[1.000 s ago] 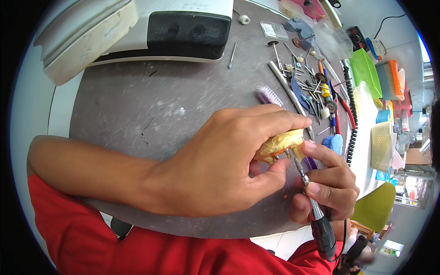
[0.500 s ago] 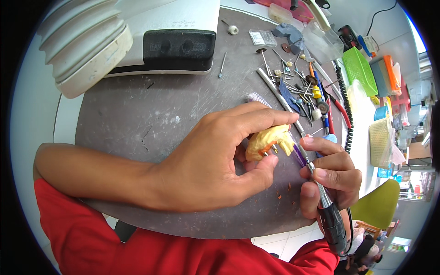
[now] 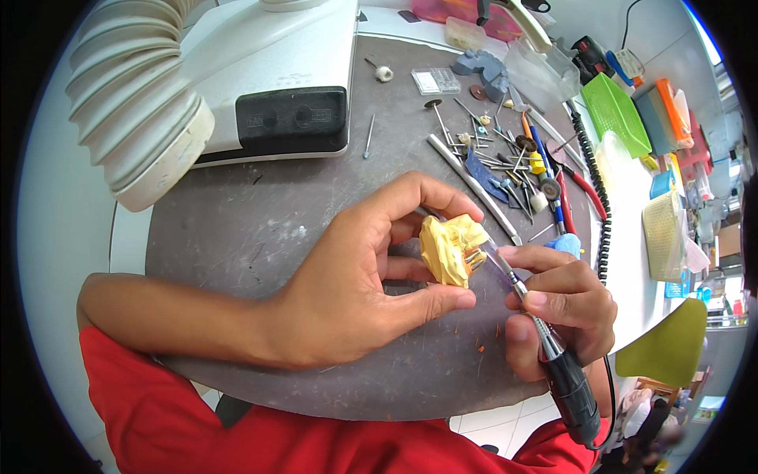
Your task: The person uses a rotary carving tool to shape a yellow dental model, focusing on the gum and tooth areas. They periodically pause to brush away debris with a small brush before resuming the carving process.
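My left hand (image 3: 379, 265) is closed around a yellow plaster dental model (image 3: 450, 249), fingers over its top and thumb along its lower edge. Metal pins and a bit of orange material show on the model's right side. In my right hand (image 3: 560, 304) is a rotary handpiece (image 3: 570, 387) with a black body and a silver front, held like a pen. Its tip points up and left, close to the model; whether they touch I cannot tell. A clear and purple strip lies partly hidden behind the model and the tip.
Several burs and polishing bits (image 3: 505, 158) lie scattered beyond my hands, near a metal rod (image 3: 474, 189) and red-handled pliers (image 3: 584, 187). At the far left stand a white box (image 3: 292, 122) and a ribbed hose (image 3: 142, 103). A grey dental model (image 3: 483, 69) sits at the back.
My left hand has turned the yellow model, so its pins now face right toward the handpiece. The handpiece tip has shifted slightly left. The whole view has moved a little.
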Demonstrator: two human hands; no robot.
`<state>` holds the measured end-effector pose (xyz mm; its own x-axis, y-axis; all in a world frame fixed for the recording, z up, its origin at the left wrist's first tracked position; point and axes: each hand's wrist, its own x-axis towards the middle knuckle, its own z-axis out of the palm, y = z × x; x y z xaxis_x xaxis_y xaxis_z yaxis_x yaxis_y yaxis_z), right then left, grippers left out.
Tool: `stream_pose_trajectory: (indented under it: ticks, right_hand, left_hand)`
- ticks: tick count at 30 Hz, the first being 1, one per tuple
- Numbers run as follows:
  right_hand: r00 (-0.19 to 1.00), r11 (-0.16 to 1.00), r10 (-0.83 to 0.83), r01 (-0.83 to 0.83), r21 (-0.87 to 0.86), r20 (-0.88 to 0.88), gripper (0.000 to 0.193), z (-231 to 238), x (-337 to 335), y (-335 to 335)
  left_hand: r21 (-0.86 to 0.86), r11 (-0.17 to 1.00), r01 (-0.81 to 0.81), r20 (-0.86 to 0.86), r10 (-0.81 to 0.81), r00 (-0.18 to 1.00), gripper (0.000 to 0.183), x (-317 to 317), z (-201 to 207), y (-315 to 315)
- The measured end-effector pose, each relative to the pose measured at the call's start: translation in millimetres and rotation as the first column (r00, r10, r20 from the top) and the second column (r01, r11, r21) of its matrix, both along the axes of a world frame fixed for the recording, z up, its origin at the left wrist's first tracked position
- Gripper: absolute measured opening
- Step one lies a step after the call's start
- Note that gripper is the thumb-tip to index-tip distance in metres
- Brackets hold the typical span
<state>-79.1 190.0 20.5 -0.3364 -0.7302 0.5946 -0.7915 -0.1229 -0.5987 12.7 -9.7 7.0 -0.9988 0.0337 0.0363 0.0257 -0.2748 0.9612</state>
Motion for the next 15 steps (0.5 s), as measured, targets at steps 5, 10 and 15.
stream_pose_trajectory:
  ticks: [5, 10, 15]
  right_hand:
    - [0.999, 1.0, 0.03, -0.03, 0.008, 0.019, 0.035, -6.1, -0.9, -3.4]
    - [0.999, 0.999, 0.037, -0.038, 0.034, 0.033, 0.035, -4.0, 0.5, -2.4]
    - [0.999, 0.997, 0.011, -0.008, 0.072, -0.051, 0.035, 2.5, -0.2, -3.2]
  left_hand:
    - [-0.057, 0.998, 0.006, -0.057, -0.009, 0.998, 0.055, 0.0, -9.4, -1.5]
    - [-0.069, 0.998, 0.008, -0.089, -0.014, 0.996, 0.056, -0.6, -8.9, -0.8]
    - [-0.043, 0.999, 0.008, -0.119, -0.013, 0.993, 0.056, -0.7, -9.8, -0.5]
